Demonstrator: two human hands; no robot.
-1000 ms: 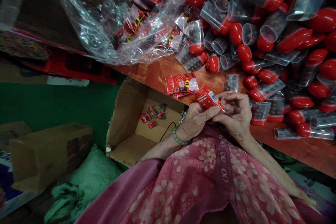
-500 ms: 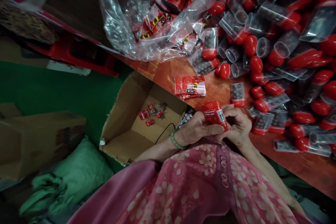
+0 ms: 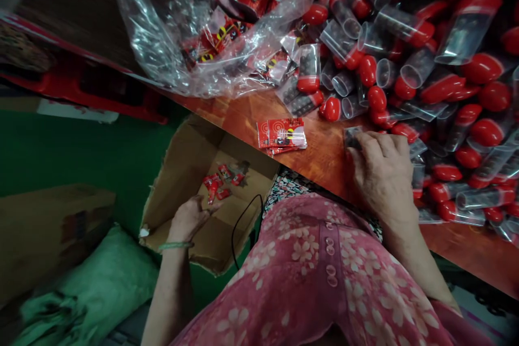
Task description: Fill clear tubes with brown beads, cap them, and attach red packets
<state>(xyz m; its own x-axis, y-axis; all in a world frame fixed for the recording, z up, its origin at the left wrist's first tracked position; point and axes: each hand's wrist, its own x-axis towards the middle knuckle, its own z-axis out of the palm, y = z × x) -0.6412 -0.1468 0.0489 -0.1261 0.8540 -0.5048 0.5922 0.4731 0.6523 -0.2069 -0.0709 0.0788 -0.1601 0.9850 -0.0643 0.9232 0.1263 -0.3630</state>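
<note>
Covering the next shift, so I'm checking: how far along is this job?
Looks done: a few red packets in the cardboard box and a small stack on the table. In hand: right hand on a clear tube, left hand in the box. Left: a large heap of red-ended clear tubes, and a plastic bag of packets.

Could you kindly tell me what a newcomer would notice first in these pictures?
A great heap of clear tubes with red caps, packed with dark round pieces, fills the upper right. To its left sits a clear plastic bag of red packets. Lower left, the left hand reaches into an open cardboard box holding a few red packets.
</note>
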